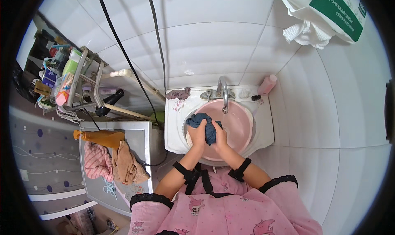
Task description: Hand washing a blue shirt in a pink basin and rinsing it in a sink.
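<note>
A bunched dark blue cloth (210,133) is squeezed between my two hands over a pink basin (245,142). My left hand (198,133) is closed round its left side, and part of the cloth bulges out beyond the fingers. From the right, my right hand (220,135) grips the same bundle; its fingertips are partly hidden. The basin sits in the white sink (263,132) and seems to hold some water. A chrome faucet (224,95) curves over the basin, just beyond my hands.
A crumpled greyish-brown cloth (178,93) lies on the sink's back left corner, with a pink bottle (268,84) at the back right. Left stands a washing-machine-like top (135,132) bearing an orange bottle (103,138) and towels (127,165). A tissue pack (335,12) hangs upper right.
</note>
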Action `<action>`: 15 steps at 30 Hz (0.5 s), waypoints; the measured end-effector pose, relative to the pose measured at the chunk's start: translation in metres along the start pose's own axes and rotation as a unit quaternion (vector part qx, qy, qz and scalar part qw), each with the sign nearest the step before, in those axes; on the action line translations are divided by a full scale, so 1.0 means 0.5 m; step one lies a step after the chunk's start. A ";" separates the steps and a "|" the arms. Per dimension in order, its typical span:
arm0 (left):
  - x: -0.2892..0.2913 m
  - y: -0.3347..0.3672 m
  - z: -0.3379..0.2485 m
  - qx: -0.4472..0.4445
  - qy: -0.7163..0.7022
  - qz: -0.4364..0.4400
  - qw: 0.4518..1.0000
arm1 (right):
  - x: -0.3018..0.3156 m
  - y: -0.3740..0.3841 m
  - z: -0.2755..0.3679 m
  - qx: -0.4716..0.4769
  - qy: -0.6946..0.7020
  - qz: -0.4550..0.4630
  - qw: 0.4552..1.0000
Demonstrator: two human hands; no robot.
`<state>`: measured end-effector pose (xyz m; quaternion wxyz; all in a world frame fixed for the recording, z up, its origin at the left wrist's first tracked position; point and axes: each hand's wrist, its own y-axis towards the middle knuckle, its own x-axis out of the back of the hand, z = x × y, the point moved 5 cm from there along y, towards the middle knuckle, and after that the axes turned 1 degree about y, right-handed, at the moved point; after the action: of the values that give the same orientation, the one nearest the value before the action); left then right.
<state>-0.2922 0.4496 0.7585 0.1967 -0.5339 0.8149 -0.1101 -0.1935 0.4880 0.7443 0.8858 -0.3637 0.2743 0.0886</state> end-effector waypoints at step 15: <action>-0.064 -0.011 -0.099 -0.180 0.260 0.313 0.896 | 0.017 0.049 -0.060 -0.313 0.088 0.163 0.932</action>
<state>-0.2979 0.4752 0.8118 -0.0972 -0.2300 0.9679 -0.0296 -0.2077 0.4844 0.7075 0.6732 -0.5789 0.3647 0.2805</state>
